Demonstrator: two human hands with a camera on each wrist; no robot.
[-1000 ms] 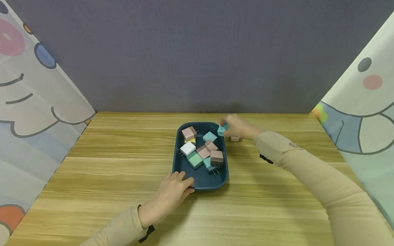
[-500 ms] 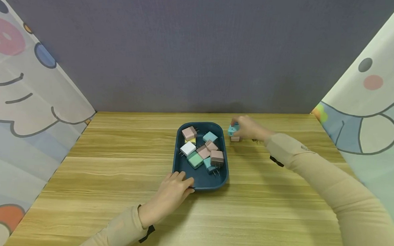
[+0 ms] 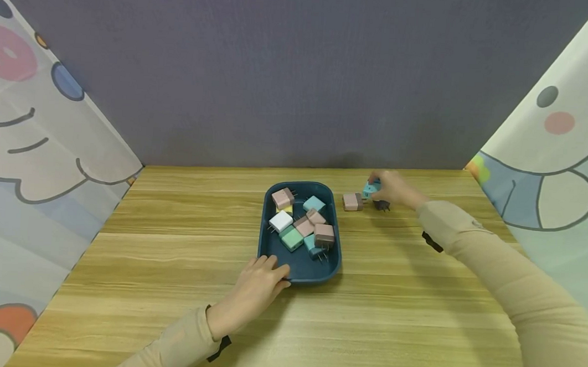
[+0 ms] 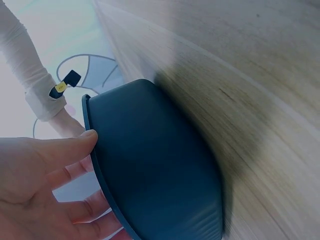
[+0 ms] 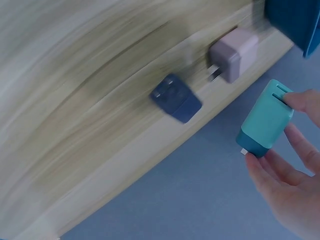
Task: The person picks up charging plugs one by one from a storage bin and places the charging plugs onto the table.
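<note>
A dark blue tray (image 3: 299, 272) holds several plug chargers in pink, blue, green, white and yellow. My left hand (image 3: 256, 287) grips its near left rim; the left wrist view shows the thumb outside the wall (image 4: 150, 160) and the fingers over the edge. Right of the tray, my right hand (image 3: 395, 189) pinches a light blue charger (image 5: 267, 117) between thumb and fingers, above the table. Below that hand lie a pink charger (image 3: 352, 202) and a dark charger (image 3: 381, 205), their prongs showing.
The wooden table (image 3: 182, 222) ends at a grey-purple panel (image 3: 299, 84) behind. Cartoon-printed sheets (image 3: 556, 125) stand at both sides. A white charger (image 3: 280, 221) and a green charger (image 3: 291, 239) lie inside the tray among the others.
My right hand has moved right with the light blue charger, from the tray's far right rim to beyond the pink charger. The dark charger has come into view. My left hand stays put.
</note>
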